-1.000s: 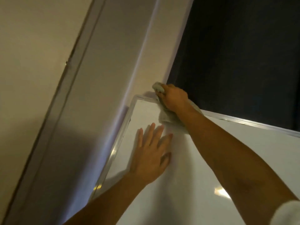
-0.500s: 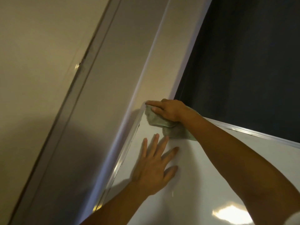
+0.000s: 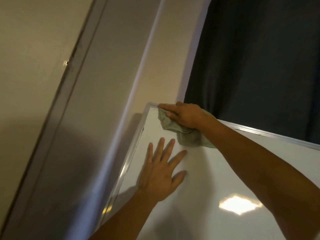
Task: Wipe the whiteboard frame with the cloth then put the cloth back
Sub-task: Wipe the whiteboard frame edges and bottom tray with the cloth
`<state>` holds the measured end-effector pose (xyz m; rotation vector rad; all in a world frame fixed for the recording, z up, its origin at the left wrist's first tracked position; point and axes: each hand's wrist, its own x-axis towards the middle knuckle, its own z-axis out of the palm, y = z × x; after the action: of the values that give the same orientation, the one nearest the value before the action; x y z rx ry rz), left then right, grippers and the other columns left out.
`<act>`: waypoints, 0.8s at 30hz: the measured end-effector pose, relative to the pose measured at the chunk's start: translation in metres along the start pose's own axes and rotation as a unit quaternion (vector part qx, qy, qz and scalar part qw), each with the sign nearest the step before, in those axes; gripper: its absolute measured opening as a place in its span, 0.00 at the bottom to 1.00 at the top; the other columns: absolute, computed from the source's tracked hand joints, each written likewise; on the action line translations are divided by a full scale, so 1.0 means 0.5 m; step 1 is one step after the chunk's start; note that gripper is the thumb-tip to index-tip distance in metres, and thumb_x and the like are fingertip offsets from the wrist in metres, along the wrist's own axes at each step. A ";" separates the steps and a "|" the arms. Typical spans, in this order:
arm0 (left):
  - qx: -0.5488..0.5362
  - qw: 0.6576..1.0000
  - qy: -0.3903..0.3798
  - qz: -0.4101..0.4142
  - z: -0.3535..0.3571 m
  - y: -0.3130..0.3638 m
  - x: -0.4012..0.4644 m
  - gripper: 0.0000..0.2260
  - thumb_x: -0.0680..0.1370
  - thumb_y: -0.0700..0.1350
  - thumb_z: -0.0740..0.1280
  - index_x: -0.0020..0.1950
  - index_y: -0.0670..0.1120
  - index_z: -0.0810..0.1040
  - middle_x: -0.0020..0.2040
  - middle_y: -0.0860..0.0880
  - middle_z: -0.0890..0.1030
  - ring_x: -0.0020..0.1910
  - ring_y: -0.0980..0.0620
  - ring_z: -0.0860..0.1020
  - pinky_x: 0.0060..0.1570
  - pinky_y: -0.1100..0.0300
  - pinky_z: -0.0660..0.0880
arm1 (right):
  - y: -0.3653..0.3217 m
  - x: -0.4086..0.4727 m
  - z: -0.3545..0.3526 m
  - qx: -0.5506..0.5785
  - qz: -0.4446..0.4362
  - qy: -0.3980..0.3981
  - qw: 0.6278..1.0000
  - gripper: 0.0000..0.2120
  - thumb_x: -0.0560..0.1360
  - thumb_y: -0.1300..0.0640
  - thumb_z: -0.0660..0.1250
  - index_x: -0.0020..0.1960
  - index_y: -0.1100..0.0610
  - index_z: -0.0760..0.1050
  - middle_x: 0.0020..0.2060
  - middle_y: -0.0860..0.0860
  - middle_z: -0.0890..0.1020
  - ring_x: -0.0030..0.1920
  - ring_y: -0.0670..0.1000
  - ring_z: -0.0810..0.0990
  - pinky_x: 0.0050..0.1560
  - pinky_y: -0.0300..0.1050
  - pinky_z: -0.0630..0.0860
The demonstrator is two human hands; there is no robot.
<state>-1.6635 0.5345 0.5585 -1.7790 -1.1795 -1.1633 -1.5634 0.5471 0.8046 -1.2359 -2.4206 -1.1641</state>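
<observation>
Hands first: our left hand [image 3: 160, 172] lies flat and spread on the whiteboard [image 3: 216, 179], empty, likely to steady it; beyond, our right hand [image 3: 186, 115] presses the green cloth [image 3: 173, 124] against the frame [image 3: 131, 153] near its top corner.

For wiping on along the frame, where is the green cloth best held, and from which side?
Grip the bunched upper part of the cloth, where the right hand presses it at the frame corner, coming from the board's front. Its lower end hangs slack on the whiteboard and likely gives little control.
</observation>
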 end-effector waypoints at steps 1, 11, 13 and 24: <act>0.000 1.000 -0.002 -0.001 -0.002 -0.001 -0.002 0.30 0.85 0.69 0.49 0.85 0.61 0.56 0.87 0.47 0.52 0.86 0.40 0.47 0.81 0.33 0.50 | 0.005 -0.010 0.003 0.001 0.005 0.004 1.000 0.23 0.81 0.34 0.44 0.76 0.29 0.49 0.55 0.52 0.74 0.50 0.55 0.77 0.55 0.51 0.74; 0.022 1.000 0.005 0.011 -0.007 0.002 -0.001 0.30 0.85 0.68 0.47 0.86 0.59 0.55 0.87 0.47 0.51 0.86 0.39 0.47 0.81 0.31 0.54 | 0.092 -0.116 0.004 0.000 0.043 0.053 0.998 0.22 0.81 0.32 0.43 0.74 0.28 0.50 0.54 0.51 0.75 0.46 0.52 0.75 0.51 0.50 0.74; 0.028 0.999 0.009 0.014 -0.009 -0.001 -0.002 0.30 0.85 0.68 0.47 0.86 0.59 0.55 0.88 0.46 0.51 0.86 0.39 0.47 0.81 0.31 0.52 | 0.107 -0.139 0.003 -0.007 0.047 0.058 0.997 0.21 0.81 0.32 0.42 0.73 0.26 0.50 0.55 0.52 0.75 0.49 0.55 0.77 0.54 0.55 0.76; 0.034 0.999 0.025 0.022 -0.008 0.012 -0.009 0.29 0.85 0.66 0.50 0.85 0.58 0.57 0.87 0.47 0.54 0.86 0.40 0.50 0.83 0.34 0.50 | 0.234 -0.266 0.020 -0.025 0.053 0.087 0.995 0.21 0.82 0.35 0.45 0.74 0.27 0.51 0.57 0.54 0.76 0.53 0.60 0.79 0.54 0.56 0.75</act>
<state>-1.6600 0.5277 0.5552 -1.7067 -1.1325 -1.1229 -1.3892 0.5142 0.8004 -1.2058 -2.1870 -1.2519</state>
